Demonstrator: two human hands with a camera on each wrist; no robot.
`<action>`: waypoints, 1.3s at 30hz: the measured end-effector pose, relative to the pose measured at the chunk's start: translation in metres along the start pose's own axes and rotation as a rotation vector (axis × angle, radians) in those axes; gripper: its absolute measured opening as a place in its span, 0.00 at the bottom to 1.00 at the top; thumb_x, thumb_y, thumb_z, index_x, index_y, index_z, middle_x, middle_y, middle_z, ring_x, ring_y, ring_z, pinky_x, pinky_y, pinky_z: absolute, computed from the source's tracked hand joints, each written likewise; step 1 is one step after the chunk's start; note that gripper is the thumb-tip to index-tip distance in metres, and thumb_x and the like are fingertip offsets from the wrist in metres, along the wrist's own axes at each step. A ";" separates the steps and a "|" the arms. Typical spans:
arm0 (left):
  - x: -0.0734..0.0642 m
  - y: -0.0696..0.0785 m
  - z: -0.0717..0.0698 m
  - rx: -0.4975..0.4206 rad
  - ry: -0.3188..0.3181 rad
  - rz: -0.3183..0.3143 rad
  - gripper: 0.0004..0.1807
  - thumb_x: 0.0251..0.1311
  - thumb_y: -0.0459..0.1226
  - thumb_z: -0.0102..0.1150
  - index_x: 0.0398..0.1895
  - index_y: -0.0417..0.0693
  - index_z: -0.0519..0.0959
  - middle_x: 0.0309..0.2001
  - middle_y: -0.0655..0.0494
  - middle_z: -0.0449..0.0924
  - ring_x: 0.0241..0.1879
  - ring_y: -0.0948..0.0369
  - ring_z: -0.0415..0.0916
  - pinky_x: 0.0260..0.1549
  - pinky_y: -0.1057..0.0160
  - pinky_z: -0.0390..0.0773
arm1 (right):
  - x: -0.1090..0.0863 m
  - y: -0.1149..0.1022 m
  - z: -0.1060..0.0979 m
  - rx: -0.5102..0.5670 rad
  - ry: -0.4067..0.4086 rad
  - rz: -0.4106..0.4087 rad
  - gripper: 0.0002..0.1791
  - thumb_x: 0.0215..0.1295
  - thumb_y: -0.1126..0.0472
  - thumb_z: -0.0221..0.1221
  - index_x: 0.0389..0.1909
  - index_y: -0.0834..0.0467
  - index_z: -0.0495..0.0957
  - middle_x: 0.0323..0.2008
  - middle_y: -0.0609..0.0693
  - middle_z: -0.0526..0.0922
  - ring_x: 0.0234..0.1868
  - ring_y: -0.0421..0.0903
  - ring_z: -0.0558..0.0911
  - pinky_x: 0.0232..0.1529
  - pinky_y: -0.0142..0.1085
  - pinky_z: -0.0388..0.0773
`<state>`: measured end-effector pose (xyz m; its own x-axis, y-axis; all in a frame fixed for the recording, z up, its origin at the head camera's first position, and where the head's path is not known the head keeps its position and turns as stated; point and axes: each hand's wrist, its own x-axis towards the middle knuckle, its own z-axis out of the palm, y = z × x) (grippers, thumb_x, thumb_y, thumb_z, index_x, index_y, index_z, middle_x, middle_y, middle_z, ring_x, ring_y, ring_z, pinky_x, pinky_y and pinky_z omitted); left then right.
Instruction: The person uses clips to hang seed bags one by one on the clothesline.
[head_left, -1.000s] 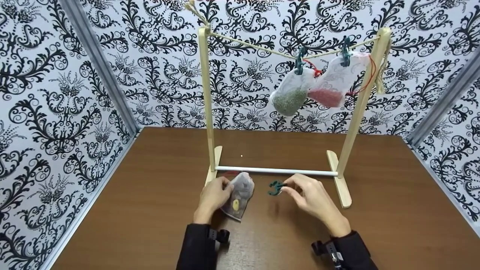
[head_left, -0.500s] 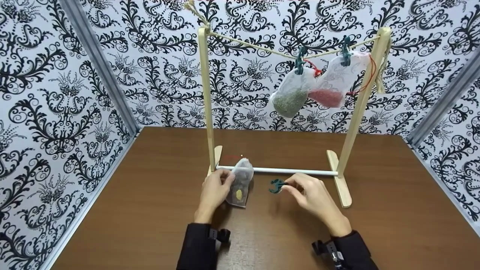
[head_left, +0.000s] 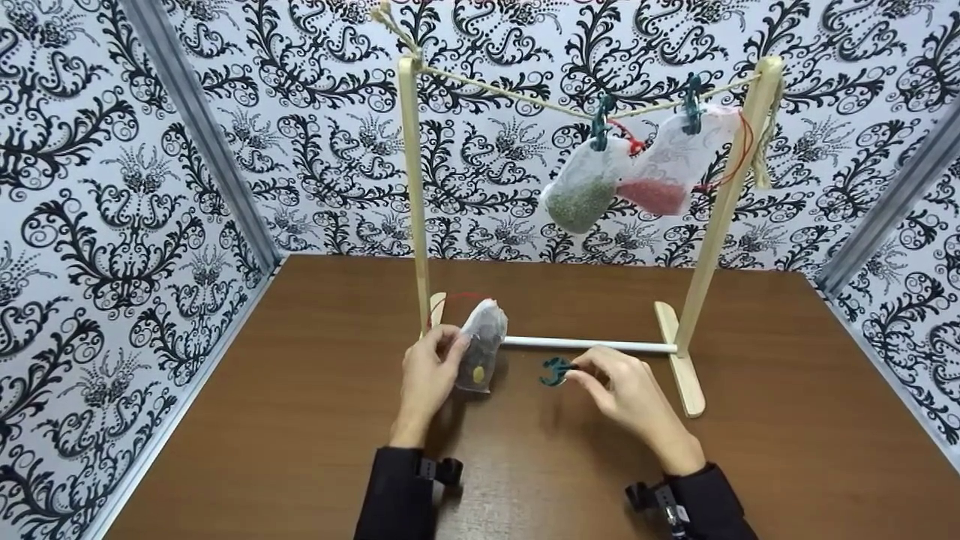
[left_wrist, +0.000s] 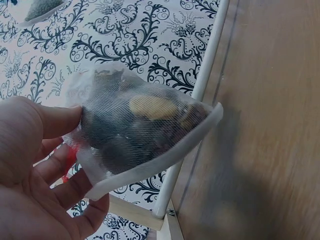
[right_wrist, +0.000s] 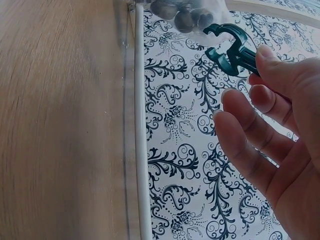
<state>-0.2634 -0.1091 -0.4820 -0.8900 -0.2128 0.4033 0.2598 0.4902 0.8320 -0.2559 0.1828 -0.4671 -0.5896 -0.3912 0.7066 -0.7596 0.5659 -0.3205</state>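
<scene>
My left hand pinches a white mesh pouch along its side, off the table. Through the mesh show dark round pieces and one yellow piece; a red drawstring trails from its top. Between thumb and forefinger, my right hand holds a green plastic clip by its handles, and its curved jaws point toward the pouch. Pouch and clip are apart in the head view. Higher up, a pouch with green grains and a pouch with red grains hang from a rope by green clips.
The rope runs between two wooden posts, which stand on wooden feet joined by a white rod. Beneath is a brown table. Patterned walls close in the back and both sides.
My left hand has raised the mesh pouch and moved it away from me, toward the white rod. The right hand with the clip has hardly moved.
</scene>
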 end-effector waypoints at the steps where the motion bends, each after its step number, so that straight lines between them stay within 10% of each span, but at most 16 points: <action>1: 0.000 0.001 -0.001 -0.008 0.006 0.006 0.03 0.65 0.40 0.68 0.37 0.51 0.85 0.28 0.57 0.84 0.29 0.64 0.74 0.35 0.66 0.73 | 0.000 0.000 0.000 0.001 0.002 -0.001 0.06 0.59 0.64 0.73 0.34 0.52 0.85 0.27 0.38 0.82 0.27 0.29 0.73 0.28 0.24 0.71; 24: -0.004 0.020 -0.015 -0.163 0.184 0.042 0.05 0.64 0.39 0.69 0.38 0.48 0.87 0.32 0.53 0.88 0.28 0.67 0.77 0.29 0.70 0.76 | 0.000 -0.012 0.002 0.023 0.051 -0.044 0.08 0.60 0.66 0.71 0.37 0.53 0.83 0.28 0.40 0.80 0.27 0.31 0.72 0.27 0.25 0.70; 39: 0.000 0.037 -0.009 -0.079 0.134 0.069 0.05 0.64 0.40 0.69 0.38 0.49 0.87 0.28 0.57 0.86 0.26 0.65 0.76 0.28 0.71 0.73 | 0.012 -0.022 -0.008 0.022 0.071 -0.108 0.10 0.57 0.69 0.71 0.38 0.56 0.84 0.29 0.43 0.82 0.27 0.32 0.73 0.28 0.26 0.71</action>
<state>-0.2501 -0.0991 -0.4480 -0.8124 -0.2944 0.5033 0.3520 0.4405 0.8259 -0.2440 0.1710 -0.4464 -0.4832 -0.3961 0.7808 -0.8242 0.5065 -0.2531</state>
